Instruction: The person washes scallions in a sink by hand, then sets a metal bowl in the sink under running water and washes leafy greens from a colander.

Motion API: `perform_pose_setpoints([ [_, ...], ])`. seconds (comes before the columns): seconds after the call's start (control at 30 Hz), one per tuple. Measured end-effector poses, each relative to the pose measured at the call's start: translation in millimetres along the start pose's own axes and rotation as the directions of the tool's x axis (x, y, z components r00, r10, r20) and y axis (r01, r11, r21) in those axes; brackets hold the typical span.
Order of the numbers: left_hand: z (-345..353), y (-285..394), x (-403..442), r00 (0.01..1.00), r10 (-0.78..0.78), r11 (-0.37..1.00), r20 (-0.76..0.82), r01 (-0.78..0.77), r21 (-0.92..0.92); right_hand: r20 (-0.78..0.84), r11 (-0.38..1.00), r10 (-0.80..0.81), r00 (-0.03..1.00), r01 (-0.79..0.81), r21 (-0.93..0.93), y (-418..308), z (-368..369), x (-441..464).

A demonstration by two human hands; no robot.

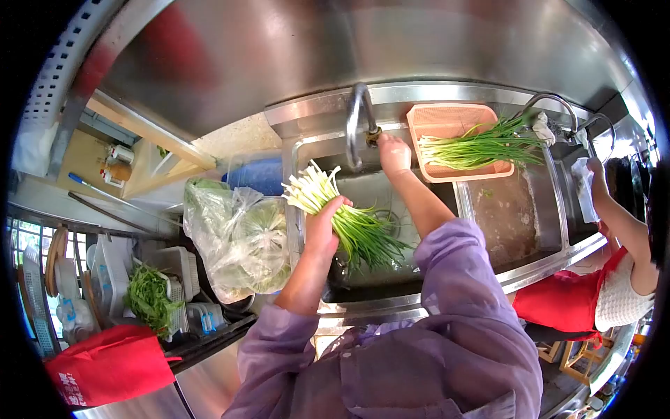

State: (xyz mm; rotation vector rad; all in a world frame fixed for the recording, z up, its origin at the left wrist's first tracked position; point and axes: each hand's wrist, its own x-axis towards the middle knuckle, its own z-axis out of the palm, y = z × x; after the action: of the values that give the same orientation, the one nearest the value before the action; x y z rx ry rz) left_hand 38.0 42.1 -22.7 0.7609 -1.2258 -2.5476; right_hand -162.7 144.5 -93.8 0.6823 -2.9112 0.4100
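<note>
My left hand (325, 227) is closed around a bunch of green onions (359, 234), held over the left sink basin (377, 283). Their white ends point up and left, while the green tops hang to the lower right. At the back of the basin, my right hand (395, 153) is closed on the tap handle (373, 135), by the foot of the curved tap (354, 126). More green onions (481, 149) lie in a pink plastic basket (447, 119) on the sink, right of my right hand, their tops over its right side.
A clear bag of green vegetables (241, 237) sits left of the sink. The right basin (506, 216) holds cloudy water. At far right, another person in a red apron (558, 300) holds a white cloth (583, 188). Leafy greens (150, 297) lie among containers at lower left.
</note>
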Motion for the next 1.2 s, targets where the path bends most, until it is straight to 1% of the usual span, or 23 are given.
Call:
perform_pose_setpoints([
  [0.03,-1.4,-1.4,0.6,1.0,-0.005,1.0,-0.006,0.004,-0.003,0.007,1.0,-0.002,1.0,0.002,-0.002,-2.3,3.7,-3.1],
  [0.1,-0.6,-0.5,3.3,0.999,-0.033,0.999,-0.017,0.033,0.024,-0.103,0.864,-0.343,0.934,0.271,-0.425,-5.8,8.1,-7.5],
  [0.17,2.6,0.0,2.2,1.0,-0.004,1.0,-0.012,0.004,0.017,-0.024,0.828,-0.395,0.919,0.344,-0.442,-0.4,8.9,-11.8],
  [0.23,5.5,1.4,2.7,1.0,-0.004,1.0,-0.018,0.004,-0.004,0.028,0.682,-0.497,0.868,0.41,-0.606,0.4,-0.4,-18.1],
  [0.37,13.5,2.6,5.0,0.999,-0.014,1.0,-0.03,0.014,-0.004,0.036,0.738,-0.455,0.89,0.4,-0.544,-0.8,0.8,-16.2],
  [0.53,30.6,-5.9,15.1,0.998,-0.06,0.997,0.03,0.061,-0.049,0.299,0.678,-0.405,0.864,0.504,-0.535,3.4,-23.2,-16.8],
  [0.57,34.7,-9.2,17.4,0.996,-0.072,0.996,0.058,0.075,-0.05,0.297,0.68,-0.399,0.868,0.497,-0.539,7.3,-27.3,-19.3],
  [0.6,38.8,-13.0,20.4,0.995,-0.07,0.997,0.075,0.073,-0.038,0.268,0.831,-0.354,0.896,0.433,-0.349,13.3,-30.3,-20.7],
  [0.67,47.0,-22.6,25.1,0.991,-0.083,0.995,0.104,0.088,-0.042,0.146,0.978,-0.192,0.97,0.178,0.107,29.9,-19.7,-18.2],
  [0.7,49.3,-27.6,28.0,0.988,-0.093,0.994,0.122,0.1,-0.051,0.145,0.98,-0.185,0.972,0.172,0.099,34.1,-24.6,-20.0],
  [0.73,51.2,-30.9,29.6,0.981,-0.125,0.991,0.146,0.13,-0.029,0.287,0.823,-0.074,0.955,-0.103,0.558,35.9,-34.3,-25.5],
  [0.77,53.4,-36.0,30.2,0.98,-0.13,0.99,0.151,0.137,-0.032,0.453,0.42,-0.049,0.89,-0.393,0.818,38.2,-43.8,-34.1],
  [0.8,57.6,-38.1,26.4,0.971,-0.2,0.98,0.134,0.2,0.012,0.493,0.168,-0.057,0.868,-0.479,0.862,26.5,-65.1,-52.7],
  [0.83,61.6,-41.0,23.9,0.957,-0.267,0.963,0.117,0.262,0.055,0.542,0.161,-0.074,0.837,-0.526,0.835,24.2,-76.2,-62.7],
  [0.93,58.0,-62.0,20.1,0.927,-0.288,0.957,0.241,0.287,0.042,0.469,0.23,-0.036,0.882,-0.45,0.863,-3.8,-108.8,-81.6],
  [0.97,53.7,-68.5,19.4,0.909,-0.304,0.953,0.287,0.293,0.081,0.271,0.329,-0.035,0.962,-0.245,0.912,-9.1,-101.5,-81.9],
  [1.0,56.1,-62.4,10.3,0.901,-0.369,0.914,0.229,0.308,0.264,0.06,0.422,-0.055,0.997,-0.031,0.906,-15.9,-96.9,-82.0],
  [1.03,63.5,-58.0,6.1,0.901,-0.37,0.913,0.227,0.308,0.266,0.06,0.419,-0.054,0.997,-0.032,0.907,-28.4,-103.1,-85.5],
  [1.07,72.6,-55.0,1.7,0.954,-0.287,0.953,0.083,0.275,0.128,-0.05,0.691,-0.129,0.99,0.126,0.712,-41.7,-109.7,-91.8],
  [1.1,62.0,-65.7,5.8,0.976,-0.217,0.97,0.037,0.211,0.12,-0.128,0.868,-0.236,0.963,0.268,0.419,-53.1,-114.4,-94.7],
  [1.13,51.4,-76.1,9.7,0.989,-0.145,0.982,-0.009,0.145,0.119,-0.162,0.893,-0.283,0.945,0.321,0.314,-56.4,-96.2,-93.5],
  [1.17,47.4,-76.3,15.6,0.99,-0.138,0.984,-0.011,0.139,0.115,-0.164,0.891,-0.29,0.943,0.329,0.313,-60.0,-86.1,-87.5],
  [1.2,42.4,-76.5,20.9,0.997,0.065,0.848,0.03,-0.071,0.526,-0.067,0.908,-0.24,0.969,0.248,0.339,-63.6,-75.9,-80.9],
])
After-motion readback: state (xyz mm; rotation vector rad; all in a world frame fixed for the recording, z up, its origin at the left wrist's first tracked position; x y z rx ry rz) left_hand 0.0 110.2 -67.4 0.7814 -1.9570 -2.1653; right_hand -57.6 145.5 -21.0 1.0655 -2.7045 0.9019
